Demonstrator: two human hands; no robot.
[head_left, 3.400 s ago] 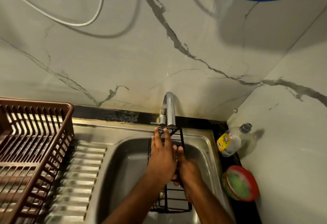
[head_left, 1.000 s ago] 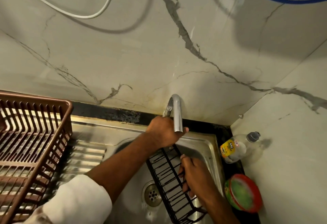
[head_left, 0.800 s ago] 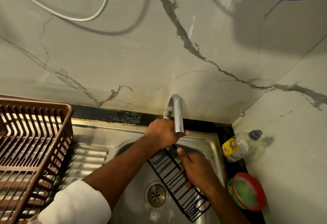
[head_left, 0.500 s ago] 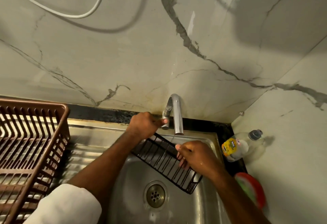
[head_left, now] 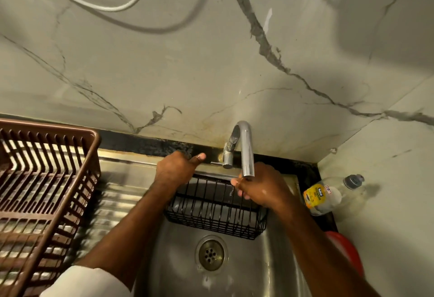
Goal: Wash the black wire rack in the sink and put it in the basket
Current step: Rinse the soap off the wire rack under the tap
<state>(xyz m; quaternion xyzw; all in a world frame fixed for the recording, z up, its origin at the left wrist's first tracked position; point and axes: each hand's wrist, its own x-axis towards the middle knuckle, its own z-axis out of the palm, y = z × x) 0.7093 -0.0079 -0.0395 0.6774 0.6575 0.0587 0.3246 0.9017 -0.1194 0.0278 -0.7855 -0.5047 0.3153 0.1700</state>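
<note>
The black wire rack [head_left: 215, 212] is held level across the steel sink [head_left: 277, 271], above the drain and under the tap's spout [head_left: 246, 153]. My left hand [head_left: 176, 170] grips the rack's far left edge, thumb sticking out toward the tap handle. My right hand [head_left: 258, 188] grips the rack's far right edge directly beneath the spout, and a thin trickle of water falls beside its fingers. The brown plastic basket [head_left: 91, 155] stands on the drainboard at the left.
A clear dish-soap bottle [head_left: 328, 195] with a yellow label lies on the black counter right of the sink. A red-rimmed bowl [head_left: 347, 249] sits below it, partly behind my right arm. The marble wall rises close behind the tap.
The rack has swung from lengthwise in the sink to crosswise and level under the spout. My left hand left the tap and took the rack's left end; my right hand stayed on the rack.
</note>
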